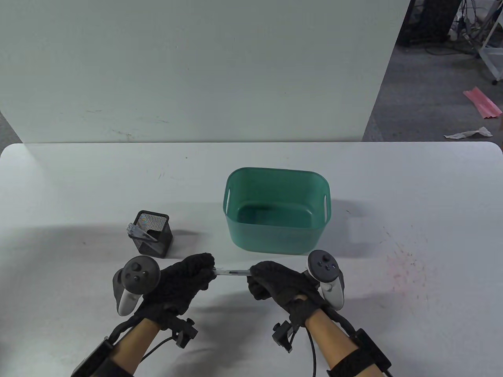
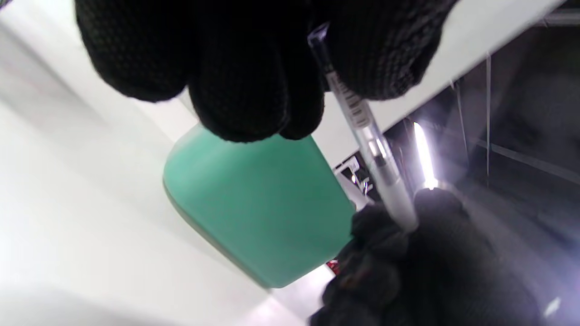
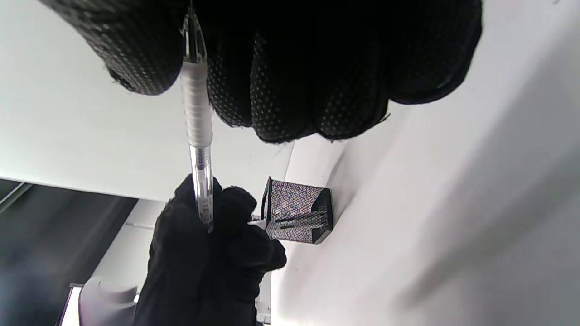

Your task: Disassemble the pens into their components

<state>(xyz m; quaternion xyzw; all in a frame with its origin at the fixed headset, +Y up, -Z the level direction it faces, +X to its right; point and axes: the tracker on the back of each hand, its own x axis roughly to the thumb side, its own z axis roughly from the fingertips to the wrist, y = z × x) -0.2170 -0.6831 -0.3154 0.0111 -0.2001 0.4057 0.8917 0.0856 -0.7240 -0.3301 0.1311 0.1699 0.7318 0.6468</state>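
Observation:
A clear pen (image 1: pixel 232 271) with a white ribbed grip lies level between my two hands, just above the table's front. My left hand (image 1: pixel 196 271) pinches its clear barrel end, and my right hand (image 1: pixel 261 277) grips the white grip end. In the left wrist view the pen (image 2: pixel 362 127) runs from my left fingers (image 2: pixel 253 90) down to the right hand (image 2: pixel 408 262). The right wrist view shows the pen (image 3: pixel 197 113) held by my right fingers (image 3: pixel 294 68), with the left hand (image 3: pixel 204 253) on its far end.
A green plastic bin (image 1: pixel 277 210), seemingly with nothing inside, stands just beyond the hands. A black mesh pen cup (image 1: pixel 152 233) with clear pens in it sits to the left. Bare white table (image 1: pixel 393 196) lies to the right, a white wall panel behind.

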